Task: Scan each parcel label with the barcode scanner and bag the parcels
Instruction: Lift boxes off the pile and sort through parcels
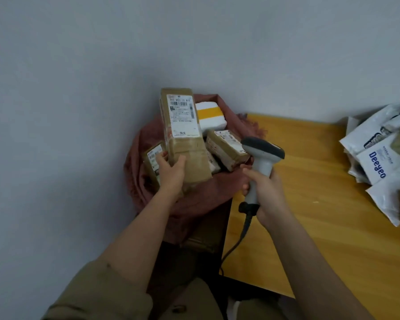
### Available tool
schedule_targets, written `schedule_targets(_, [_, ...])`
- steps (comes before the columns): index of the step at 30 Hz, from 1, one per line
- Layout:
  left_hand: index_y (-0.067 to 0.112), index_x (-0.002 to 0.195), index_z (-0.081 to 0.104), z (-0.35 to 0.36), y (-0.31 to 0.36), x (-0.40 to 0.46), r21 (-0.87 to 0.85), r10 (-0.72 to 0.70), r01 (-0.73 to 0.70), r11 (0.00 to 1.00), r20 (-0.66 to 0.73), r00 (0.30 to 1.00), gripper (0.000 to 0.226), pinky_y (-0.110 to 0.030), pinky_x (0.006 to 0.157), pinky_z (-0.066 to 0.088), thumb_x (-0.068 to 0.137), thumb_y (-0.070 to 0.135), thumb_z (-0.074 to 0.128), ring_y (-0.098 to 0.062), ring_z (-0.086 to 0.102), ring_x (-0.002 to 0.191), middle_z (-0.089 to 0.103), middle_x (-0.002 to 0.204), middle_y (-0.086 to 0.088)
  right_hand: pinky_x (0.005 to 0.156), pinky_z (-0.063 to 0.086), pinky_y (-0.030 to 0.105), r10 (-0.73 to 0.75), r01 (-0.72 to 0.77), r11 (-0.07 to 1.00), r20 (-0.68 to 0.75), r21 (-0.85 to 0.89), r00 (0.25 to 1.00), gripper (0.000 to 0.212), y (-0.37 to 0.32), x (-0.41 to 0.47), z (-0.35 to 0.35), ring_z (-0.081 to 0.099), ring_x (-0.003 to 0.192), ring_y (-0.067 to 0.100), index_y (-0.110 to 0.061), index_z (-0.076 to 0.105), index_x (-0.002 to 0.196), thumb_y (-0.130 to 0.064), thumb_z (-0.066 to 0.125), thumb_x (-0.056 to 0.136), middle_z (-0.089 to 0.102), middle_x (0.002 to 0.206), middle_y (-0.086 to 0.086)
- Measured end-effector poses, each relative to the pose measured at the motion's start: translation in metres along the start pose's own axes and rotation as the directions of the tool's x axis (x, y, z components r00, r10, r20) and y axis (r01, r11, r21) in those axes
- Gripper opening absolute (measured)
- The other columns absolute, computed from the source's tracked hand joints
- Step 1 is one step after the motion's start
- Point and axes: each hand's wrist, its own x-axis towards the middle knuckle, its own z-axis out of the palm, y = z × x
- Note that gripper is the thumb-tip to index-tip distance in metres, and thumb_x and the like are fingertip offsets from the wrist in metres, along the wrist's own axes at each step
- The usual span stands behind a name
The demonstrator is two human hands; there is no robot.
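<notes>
Grey wall [102, 65] fills the background, with a yellow wooden table [310, 204] at 3 o'clock. Nearest the camera, olive sleeves [106, 292] at 6 o'clock, both forearms bare and reaching forward. Right hand [267, 195], just right of centre, has its fingers curled round the handle of the barcode scanner [261, 158]; scanner head is grey and points toward 10 o'clock, black cable [238, 239] drops from the handle base toward 6 o'clock along the table edge. Left hand [171, 172], just left of centre, grips the lower end of a long brown cardboard parcel [185, 135], thumb across its front, fingers behind; parcel stands nearly upright over the bag mouth, white shipping label [181, 116] facing the camera. Reddish-brown bag [194, 204] hangs open against the table's left edge at centre. Inside it: a small brown parcel [153, 162] touching the left hand at 9 o'clock, another brown parcel [224, 148] tilted beside the scanner head, and a white packet with a yellow band [209, 116] at the far side. White poly mailers [379, 158] are piled at the table's far right, 3 o'clock, one printed with blue lettering.
</notes>
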Motion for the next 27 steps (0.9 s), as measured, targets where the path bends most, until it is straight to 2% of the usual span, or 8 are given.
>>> schedule_targets(3, [0.021,0.152,0.016,-0.009,-0.011,0.016,0.337,-0.116,0.083,0.938,0.079,0.99,0.061,-0.044,0.112,0.035,0.1,0.028,0.048,-0.029,0.039,0.135,0.033,0.153,-0.007,0.046,0.045,0.024,0.009,-0.01,1.0,-0.043,-0.023,0.999,0.018,0.003,-0.002,0.002,0.05,0.047,0.009,-0.018,0.057,0.102,-0.006,0.064,0.091,0.061,0.087,0.006])
schedule_targets(6, [0.02,0.155,0.012,-0.008,-0.014,0.017,0.349,-0.137,0.09,0.933,0.112,0.984,0.063,-0.043,0.115,0.029,0.102,0.033,0.044,-0.031,0.028,0.142,0.023,0.158,-0.009,0.046,0.044,0.024,-0.003,0.002,1.0,-0.089,-0.016,0.996,0.019,0.001,-0.001,-0.001,0.049,0.046,0.01,-0.02,0.055,0.097,-0.005,0.064,0.092,0.055,0.079,0.002])
schedule_targets(10, [0.018,0.153,0.018,-0.002,-0.008,0.012,0.374,-0.139,0.122,0.919,0.018,0.99,0.06,-0.045,0.114,0.028,0.101,0.037,0.043,-0.035,0.027,0.141,0.017,0.157,-0.014,0.047,0.043,0.025,-0.023,0.023,1.0,-0.105,-0.002,0.994,0.021,-0.004,0.0,-0.001,0.048,0.048,0.011,-0.02,0.054,0.101,-0.004,0.063,0.092,0.057,0.084,0.002])
schedule_targets(14, [0.012,0.135,0.039,0.007,0.005,0.001,0.48,0.165,-0.094,0.872,-0.109,0.98,0.044,-0.044,0.104,0.031,0.095,0.025,0.052,-0.033,0.031,0.13,0.03,0.141,-0.015,0.047,0.044,0.025,-0.033,0.033,0.999,-0.127,-0.001,0.991,0.022,-0.008,-0.002,-0.005,0.048,0.049,0.011,-0.02,0.055,0.102,-0.002,0.062,0.092,0.059,0.089,0.005])
schedule_targets(18, [0.013,0.123,0.047,0.031,0.022,-0.014,0.531,0.404,-0.326,0.782,-0.034,0.914,0.038,-0.043,0.107,0.03,0.087,0.013,0.057,-0.032,0.033,0.128,0.035,0.135,-0.014,0.048,0.044,0.024,-0.005,0.009,1.0,-0.151,0.026,0.989,0.022,-0.015,-0.008,-0.025,0.048,0.05,0.011,-0.02,0.055,0.106,-0.004,0.061,0.093,0.058,0.099,0.012])
schedule_targets(21, [0.014,0.12,0.049,0.058,0.031,-0.032,0.498,0.47,-0.437,0.749,0.065,0.88,0.036,-0.039,0.103,0.038,0.086,0.011,0.057,-0.029,0.041,0.122,0.034,0.131,-0.01,0.047,0.045,0.022,0.084,-0.065,0.987,-0.13,0.147,0.988,0.03,-0.028,-0.013,-0.049,0.048,0.05,0.01,-0.015,0.055,0.119,-0.004,0.062,0.092,0.06,0.104,0.012])
schedule_targets(25, [0.012,0.116,0.049,0.105,0.036,-0.061,0.391,0.481,-0.518,0.76,0.197,0.854,0.034,-0.041,0.102,0.041,0.084,0.003,0.056,-0.028,0.041,0.121,0.03,0.131,-0.009,0.043,0.043,0.019,0.167,-0.144,0.91,-0.026,0.388,0.986,0.022,-0.048,-0.018,-0.095,0.046,0.046,0.008,-0.015,0.053,0.114,-0.006,0.057,0.094,0.066,0.099,0.011])
schedule_targets(27, [0.014,0.112,0.05,0.132,0.037,-0.078,0.396,0.502,-0.55,0.735,0.227,0.835,0.032,-0.03,0.098,0.039,0.083,0.004,0.056,-0.024,0.04,0.118,0.032,0.128,-0.008,0.042,0.043,0.019,0.137,-0.111,0.907,-0.035,0.406,0.99,0.021,-0.058,-0.022,-0.125,0.046,0.046,0.008,-0.015,0.054,0.113,-0.005,0.056,0.094,0.069,0.094,0.01])
